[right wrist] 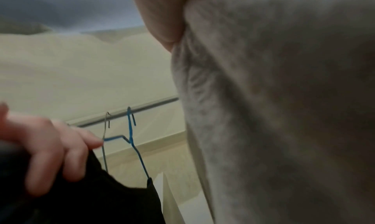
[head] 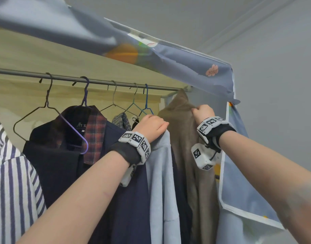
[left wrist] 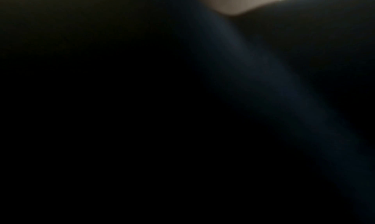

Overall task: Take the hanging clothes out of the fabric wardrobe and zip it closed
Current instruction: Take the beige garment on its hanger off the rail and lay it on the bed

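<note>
Both hands are up among the clothes at the right end of the rail (head: 98,81), inside the open wardrobe (head: 168,50). The right hand (head: 203,111) pinches a bunch of the brown coat (head: 183,138) near its shoulder; the left hand (head: 152,125) curls over the top of the pale blue garment (head: 161,173), beside the blue hanger (head: 146,103). Tugging the coat by its cloth could slide it off whatever holds it, or drag neighbouring hangers along. The hooks sit close together, so one could snag another as it lifts.

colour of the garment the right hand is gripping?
Brown garment, gripped by the right hand; clearest in the head view.
</note>
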A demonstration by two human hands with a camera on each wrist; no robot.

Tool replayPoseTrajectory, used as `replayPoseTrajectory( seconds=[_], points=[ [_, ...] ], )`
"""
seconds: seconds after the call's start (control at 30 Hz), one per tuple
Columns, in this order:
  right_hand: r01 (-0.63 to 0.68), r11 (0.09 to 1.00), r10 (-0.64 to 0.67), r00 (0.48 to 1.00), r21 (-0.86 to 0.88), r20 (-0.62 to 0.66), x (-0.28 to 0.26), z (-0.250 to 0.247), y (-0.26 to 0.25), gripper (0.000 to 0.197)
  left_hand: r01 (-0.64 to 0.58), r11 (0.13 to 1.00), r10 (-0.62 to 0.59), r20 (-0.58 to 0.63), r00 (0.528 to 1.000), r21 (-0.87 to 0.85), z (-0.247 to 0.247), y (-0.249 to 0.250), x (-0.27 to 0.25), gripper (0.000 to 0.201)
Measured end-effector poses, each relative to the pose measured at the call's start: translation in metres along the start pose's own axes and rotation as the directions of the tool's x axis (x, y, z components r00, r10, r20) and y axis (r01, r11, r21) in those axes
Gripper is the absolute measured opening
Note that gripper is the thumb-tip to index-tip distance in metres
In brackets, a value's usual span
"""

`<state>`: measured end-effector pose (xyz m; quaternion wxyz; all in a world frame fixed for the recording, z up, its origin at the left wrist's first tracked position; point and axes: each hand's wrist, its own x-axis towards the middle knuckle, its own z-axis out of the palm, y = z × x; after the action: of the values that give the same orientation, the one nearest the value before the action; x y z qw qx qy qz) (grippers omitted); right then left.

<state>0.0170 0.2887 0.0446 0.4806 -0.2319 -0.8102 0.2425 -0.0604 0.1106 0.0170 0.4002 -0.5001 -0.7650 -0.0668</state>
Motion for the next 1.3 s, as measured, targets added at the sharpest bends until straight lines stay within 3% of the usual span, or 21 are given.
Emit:
replayPoseTrajectory(
  seconds=[0.1,0.3,0.5,0.63,0.77,0.87,1.03,1.2,1.3],
  points=[
    [0.045,0.998,-0.043,0.998,0.045,-0.038,-0.016,-0.018,-0.011,0.031,-0.008,1.0,0.007,-0.044,0.999,-0.024,0.001,-0.001,-0.002,0.035],
    [0.055,0.994,-0.063,0.995,-0.094,-0.083,-0.095,-0.023,0.02,0.046,0.009,0.999,-0.013,-0.085,0.996,-0.041,0.008,0.001,-0.003,0.038],
    [-0.071,0.977,0.046,0.991,-0.202,-0.129,-0.198,-0.031,0.046,0.047,0.096,0.992,-0.11,-0.185,0.976,-0.084,0.01,0.02,-0.009,0.045],
    [-0.144,0.971,0.107,0.975,-0.189,-0.195,-0.261,-0.046,0.062,0.046,-0.043,0.994,0.018,-0.248,0.969,-0.096,0.013,0.056,-0.027,0.036],
    [-0.173,0.97,0.112,0.94,-0.168,-0.323,-0.33,-0.069,0.065,0.045,-0.134,0.99,0.129,-0.107,0.986,-0.036,0.029,0.109,-0.064,0.051],
    [-0.227,0.956,0.134,0.902,-0.186,-0.411,-0.384,-0.093,0.057,0.054,-0.149,0.975,0.147,-0.022,0.989,-0.166,0.037,0.148,-0.086,0.062],
    [-0.309,0.934,0.167,0.824,-0.182,-0.541,-0.472,-0.146,0.061,0.05,-0.31,0.841,0.273,-0.146,0.951,-0.444,0.011,0.221,-0.094,0.031],
    [-0.424,0.889,0.217,0.723,-0.174,-0.656,-0.556,-0.207,0.069,0.043,-0.411,0.631,0.443,-0.13,0.887,-0.658,-0.024,0.33,-0.121,0.035],
    [-0.532,0.834,0.272,0.625,-0.144,-0.731,-0.61,-0.244,0.083,0.052,-0.481,0.451,0.552,-0.188,0.812,-0.752,-0.033,0.408,-0.144,0.031]
  ],
)
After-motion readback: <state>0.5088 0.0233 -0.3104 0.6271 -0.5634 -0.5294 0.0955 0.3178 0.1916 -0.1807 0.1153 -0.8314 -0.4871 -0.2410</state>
